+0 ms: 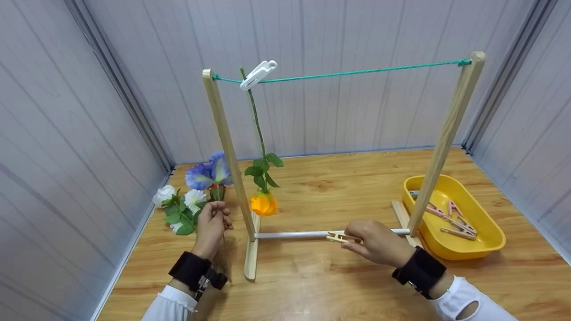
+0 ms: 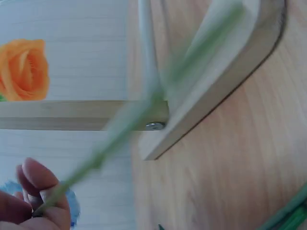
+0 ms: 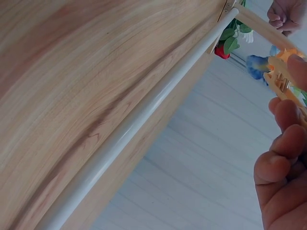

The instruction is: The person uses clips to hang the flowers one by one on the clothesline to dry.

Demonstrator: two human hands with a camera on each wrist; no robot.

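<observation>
The person's left hand [image 1: 213,221] is up beside the left upright of the small wooden drying rack [image 1: 226,142], its fingers curled in a pinching grip round a thin green flower stem [image 2: 120,129]; the left wrist view shows that stem only as a blur running away from the fingertips [image 2: 36,175], so I cannot say for sure which bloom it belongs to, though the blue flower [image 1: 208,173] stands just above the hand. Beside it on the bench [image 1: 330,285] lie white flowers [image 1: 176,201] with green leaves. The right hand [image 1: 378,243] sits low at the rack's white crossbar [image 1: 294,234], its grip closed on a pale wooden clothespin [image 1: 337,236] whose tip points left, close against the bar. Overhead, a green cord [image 1: 357,71] runs between the two posts, and a white plastic clothespin [image 1: 258,74] clips an orange rose [image 1: 263,203] to it, hanging head down near the left post. By the right post stands a yellow tray [image 1: 488,234] holding more wooden clothespins [image 1: 455,220].
</observation>
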